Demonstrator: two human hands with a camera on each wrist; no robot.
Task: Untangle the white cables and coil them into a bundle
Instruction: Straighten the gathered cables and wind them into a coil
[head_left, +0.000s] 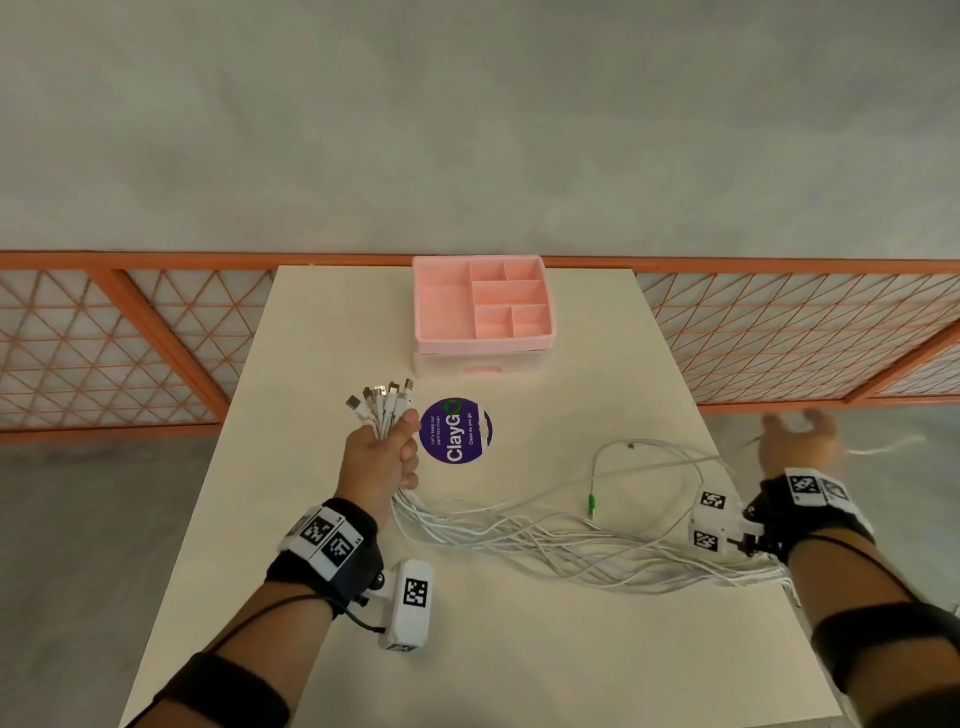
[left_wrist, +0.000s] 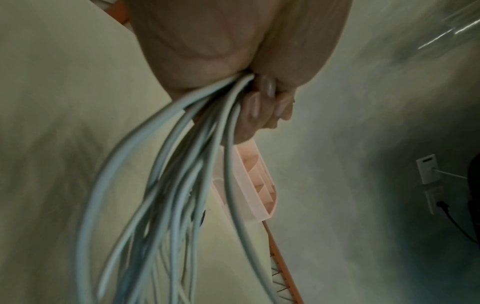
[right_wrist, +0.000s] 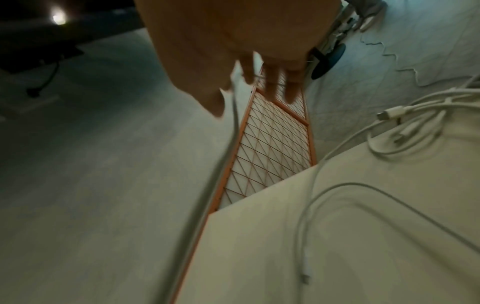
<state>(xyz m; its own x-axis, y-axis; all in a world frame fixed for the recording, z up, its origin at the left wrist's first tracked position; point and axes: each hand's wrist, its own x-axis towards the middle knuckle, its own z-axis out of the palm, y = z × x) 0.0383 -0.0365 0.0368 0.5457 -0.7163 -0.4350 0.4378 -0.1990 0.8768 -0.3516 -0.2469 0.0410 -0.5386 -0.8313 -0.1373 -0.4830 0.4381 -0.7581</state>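
Note:
My left hand (head_left: 387, 452) grips a bunch of white cables (head_left: 519, 535) just below their connector ends (head_left: 383, 400), which fan upward out of the fist. In the left wrist view the curled fingers (left_wrist: 262, 102) close round the cables (left_wrist: 182, 164). The strands trail right across the table and over its right edge under my right wrist. A green-tipped plug (head_left: 591, 503) lies among them. My right hand (head_left: 797, 434) is blurred beyond the table's right edge, fingers spread. One blurred cable (right_wrist: 233, 115) runs between thumb and fingers there (right_wrist: 246, 82), with no visible pinch.
A pink compartment organizer (head_left: 483, 340) stands at the far edge of the cream table (head_left: 467, 649). A round purple sticker (head_left: 456, 430) lies right of my left hand. An orange lattice fence (head_left: 104, 338) runs behind. Loose cable loops (right_wrist: 389, 127) lie near the table's right corner.

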